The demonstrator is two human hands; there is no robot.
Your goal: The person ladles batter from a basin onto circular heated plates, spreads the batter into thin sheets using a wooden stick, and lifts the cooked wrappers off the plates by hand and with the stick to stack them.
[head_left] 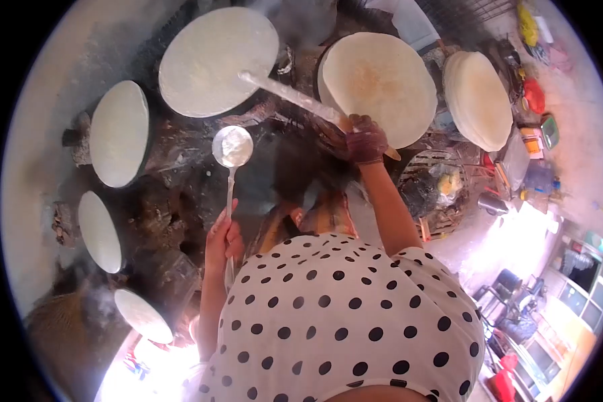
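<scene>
Your right hand (366,139) is closing around a long flat spreading stick (289,97) that is running up-left, its tip resting on the round white crepe (208,57) ahead. Your left hand (222,241) is gripping a ladle (232,149) by its handle, bowl of batter pointing straight up, nearer that same crepe.

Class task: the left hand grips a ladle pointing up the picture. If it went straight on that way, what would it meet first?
Probably the big round flatbread just beyond the ladle held by the left hand; depth is unclear.
</scene>
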